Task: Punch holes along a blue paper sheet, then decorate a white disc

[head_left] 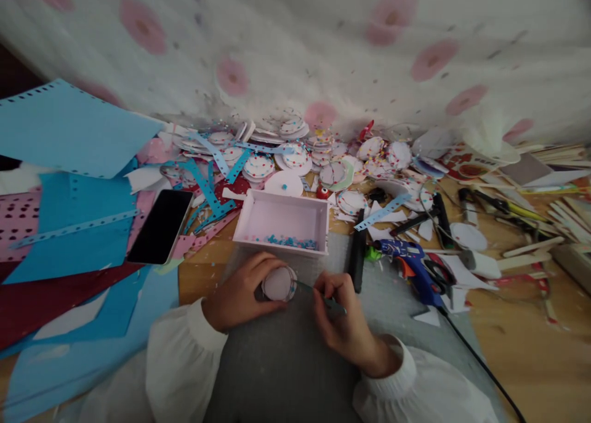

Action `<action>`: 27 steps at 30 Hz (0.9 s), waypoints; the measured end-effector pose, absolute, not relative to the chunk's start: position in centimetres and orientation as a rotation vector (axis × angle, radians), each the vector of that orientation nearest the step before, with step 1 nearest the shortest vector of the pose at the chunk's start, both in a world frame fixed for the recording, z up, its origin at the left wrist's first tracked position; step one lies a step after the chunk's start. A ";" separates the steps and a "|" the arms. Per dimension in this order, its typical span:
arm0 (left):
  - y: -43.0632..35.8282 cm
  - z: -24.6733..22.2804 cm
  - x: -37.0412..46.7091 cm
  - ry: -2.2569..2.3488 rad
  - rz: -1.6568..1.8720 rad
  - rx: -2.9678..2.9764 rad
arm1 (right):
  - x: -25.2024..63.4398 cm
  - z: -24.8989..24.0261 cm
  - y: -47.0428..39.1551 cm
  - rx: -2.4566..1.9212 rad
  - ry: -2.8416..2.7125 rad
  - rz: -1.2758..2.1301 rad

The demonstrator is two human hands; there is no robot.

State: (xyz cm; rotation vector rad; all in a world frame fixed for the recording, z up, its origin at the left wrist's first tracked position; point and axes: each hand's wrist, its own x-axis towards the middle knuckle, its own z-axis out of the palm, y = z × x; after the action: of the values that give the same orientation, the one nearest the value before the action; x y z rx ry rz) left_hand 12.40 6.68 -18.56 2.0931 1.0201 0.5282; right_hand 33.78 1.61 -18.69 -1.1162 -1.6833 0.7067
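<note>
My left hand (249, 290) is curled round a small white paper disc (277, 283) with wire loops at its edge, low over the grey mat (277, 374). To its right, my right hand (339, 306) pinches a thin dark tool (335, 304), whose narrow tip reaches the disc's right edge. Just beyond both hands stands a white open box (286, 217), with small blue and pink dots (293, 242) along its near side.
A black phone (160, 227) lies left among blue sheets (87, 220). Right of the box are a black bar (357, 253) and a blue glue gun (413, 269) with a cord. Dotted white discs (258, 166) and paper scraps pile up behind, before a flowered cloth (286, 47).
</note>
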 end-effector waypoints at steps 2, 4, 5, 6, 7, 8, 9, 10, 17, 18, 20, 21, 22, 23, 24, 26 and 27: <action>6.7 -18.5 12.4 1.020 0.522 2.096 | 33.8 -18.7 1.5 -1.119 -1.703 0.712; 6.7 -18.4 12.4 1.025 0.515 2.097 | 33.9 -18.8 1.4 -1.122 -1.720 0.710; 6.7 -18.4 12.4 1.026 0.515 2.097 | 33.9 -18.8 1.4 -1.124 -1.728 0.709; 6.7 -18.4 12.4 1.025 0.519 2.097 | 34.0 -18.8 1.4 -1.125 -1.734 0.705; 6.7 -18.5 12.4 1.024 0.524 2.097 | 34.0 -18.8 1.4 -1.125 -1.739 0.700; 6.7 -18.5 12.4 1.023 0.529 2.097 | 34.0 -18.8 1.4 -1.123 -1.743 0.691; 6.7 -18.5 12.4 1.022 0.533 2.099 | 34.0 -18.8 1.4 -1.124 -1.746 0.683; 6.7 -18.6 12.5 1.022 0.536 2.100 | 34.0 -18.8 1.4 -1.127 -1.746 0.675; 6.7 -18.5 12.4 1.018 0.531 2.115 | 34.0 -18.7 1.5 -1.121 -1.762 0.681; 6.7 -18.5 12.4 1.016 0.525 2.119 | 34.0 -18.6 1.5 -1.123 -1.752 0.682; 6.7 -18.4 12.4 1.017 0.519 2.123 | 34.0 -18.6 1.5 -1.124 -1.726 0.677; 6.7 -18.4 12.4 1.023 0.515 2.123 | 34.0 -18.5 1.5 -1.117 -1.713 0.668; 6.7 -18.5 12.4 1.030 0.512 2.122 | 34.0 -18.5 1.6 -1.106 -1.701 0.654; 6.7 -18.5 12.4 1.036 0.512 2.121 | 34.1 -18.5 1.6 -1.093 -1.692 0.641; 6.7 -18.5 12.4 1.039 0.515 2.120 | 34.1 -18.5 1.6 -1.084 -1.688 0.629; 6.7 -18.6 12.4 1.036 0.526 2.118 | 34.1 -18.5 1.5 -1.088 -1.720 0.631; 6.7 -18.7 12.4 1.032 0.531 2.117 | 34.1 -18.5 1.5 -1.094 -1.742 0.638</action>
State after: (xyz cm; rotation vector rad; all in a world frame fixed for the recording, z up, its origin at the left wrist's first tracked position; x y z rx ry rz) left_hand 12.40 6.71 -18.68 2.1167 1.0319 0.5314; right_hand 34.13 1.53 -18.54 -1.0945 -1.7424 0.6379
